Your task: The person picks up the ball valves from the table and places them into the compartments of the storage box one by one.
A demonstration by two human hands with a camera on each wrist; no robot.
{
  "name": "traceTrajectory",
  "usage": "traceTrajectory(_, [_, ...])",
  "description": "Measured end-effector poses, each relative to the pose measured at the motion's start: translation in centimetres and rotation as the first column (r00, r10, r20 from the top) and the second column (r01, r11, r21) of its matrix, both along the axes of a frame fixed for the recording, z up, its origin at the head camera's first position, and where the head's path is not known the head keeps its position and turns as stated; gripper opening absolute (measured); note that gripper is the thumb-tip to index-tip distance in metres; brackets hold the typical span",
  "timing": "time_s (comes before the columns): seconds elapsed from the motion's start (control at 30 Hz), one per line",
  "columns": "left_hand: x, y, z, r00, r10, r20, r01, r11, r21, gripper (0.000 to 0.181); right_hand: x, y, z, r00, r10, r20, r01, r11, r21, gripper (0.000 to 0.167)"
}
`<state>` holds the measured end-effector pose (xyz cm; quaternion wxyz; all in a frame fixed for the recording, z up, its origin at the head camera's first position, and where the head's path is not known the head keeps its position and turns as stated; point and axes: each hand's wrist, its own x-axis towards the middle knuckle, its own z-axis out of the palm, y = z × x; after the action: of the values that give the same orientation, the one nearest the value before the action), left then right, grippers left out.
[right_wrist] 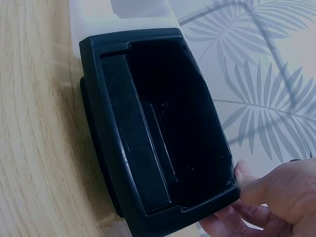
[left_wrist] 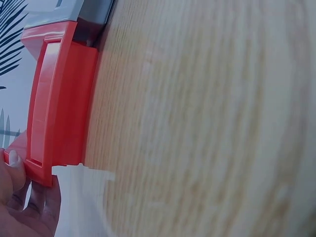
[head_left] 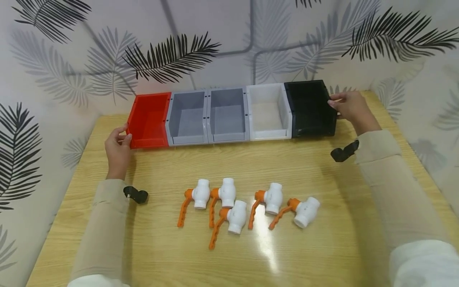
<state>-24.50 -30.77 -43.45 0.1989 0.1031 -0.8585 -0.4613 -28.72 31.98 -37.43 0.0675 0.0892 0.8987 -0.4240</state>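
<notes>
A row of joined bins stands at the back of the table. At its left end is the red bin (head_left: pixel 150 119), and my left hand (head_left: pixel 117 150) pinches that bin's outer edge between thumb and fingers. At the other end, my right hand (head_left: pixel 350 108) grips the outer rim of the black bin (head_left: pixel 311 107). Two grey bins (head_left: pixel 227 113) and a white bin (head_left: pixel 269 111) sit between them. In the left wrist view the red bin (left_wrist: pixel 44 103) shows its front; the right wrist view looks into the black bin (right_wrist: pixel 173 118), which has nothing visible inside.
Several white ball valves (head_left: pixel 237 217) with orange handles lie on the wooden table (head_left: pixel 172 259) in front of the bins. A leaf-patterned covering (head_left: pixel 229 40) rises behind and along both sides. Black wrist cameras (head_left: pixel 138 195) stick out from both sleeves.
</notes>
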Motion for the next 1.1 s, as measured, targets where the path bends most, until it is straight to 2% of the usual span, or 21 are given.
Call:
traceTrajectory(0.13, [0.0,0.0,0.2,1.000,0.001,0.021,-0.001,1.000,0.005,0.036,-0.2,0.1,0.1,1.000,0.013,-0.014,-0.013,1.000,0.010,0.048])
traceTrajectory(0.2, [0.1,0.0,0.1,1.000,-0.008,0.010,0.008,1.000,0.005,0.036,-0.1,0.1,0.1,0.999,0.021,-0.039,-0.020,0.999,0.034,0.048])
traceTrajectory(0.33, [0.5,-0.2,0.3,1.000,-0.015,0.001,0.015,1.000,-0.010,0.035,-0.1,-0.3,-0.2,0.991,0.048,-0.123,-0.030,0.989,0.142,0.044])
traceTrajectory(0.47, [0.7,-0.5,0.7,0.997,-0.042,0.058,0.044,0.998,-0.044,0.035,0.2,-1.2,-0.5,0.977,0.073,-0.198,-0.018,0.964,0.266,0.041])
traceTrajectory(0.6, [0.4,-0.8,1.6,0.986,-0.105,0.130,0.121,0.985,-0.121,0.037,1.1,-1.9,-0.5,0.965,0.068,-0.253,0.026,0.936,0.351,0.040])
traceTrajectory(0.73, [-0.5,-1.1,3.2,0.954,-0.191,0.232,0.231,0.959,-0.161,0.040,3.1,-3.1,0.3,0.933,0.076,-0.351,0.069,0.921,0.383,0.040])
traceTrajectory(0.8, [-1.2,-1.3,3.8,0.935,-0.226,0.274,0.281,0.942,-0.182,0.042,4.5,-3.8,0.9,0.907,0.130,-0.401,0.044,0.917,0.397,0.038])
traceTrajectory(0.87, [-1.8,-1.4,4.4,0.926,-0.240,0.293,0.305,0.931,-0.201,0.044,6.0,-4.6,1.5,0.881,0.212,-0.422,-0.017,0.907,0.420,0.034])
traceTrajectory(0.93, [-2.5,-1.7,4.9,0.931,-0.231,0.284,0.304,0.921,-0.246,0.045,7.6,-5.4,1.9,0.857,0.294,-0.423,-0.085,0.891,0.446,0.030])
traceTrajectory(1.0, [-3.2,-2.2,5.5,0.945,-0.201,0.258,0.276,0.913,-0.300,0.043,9.1,-6.3,2.1,0.838,0.359,-0.411,-0.146,0.873,0.465,0.027])
traceTrajectory(1.07, [-3.8,-2.5,6.3,0.958,-0.162,0.239,0.242,0.901,-0.360,0.041,10.6,-7.0,2.1,0.827,0.399,-0.397,-0.194,0.864,0.465,0.025])
traceTrajectory(1.1, [-4.1,-2.6,6.7,0.962,-0.143,0.232,0.228,0.888,-0.399,0.040,11.3,-7.2,2.0,0.824,0.414,-0.388,-0.211,0.858,0.468,0.025])
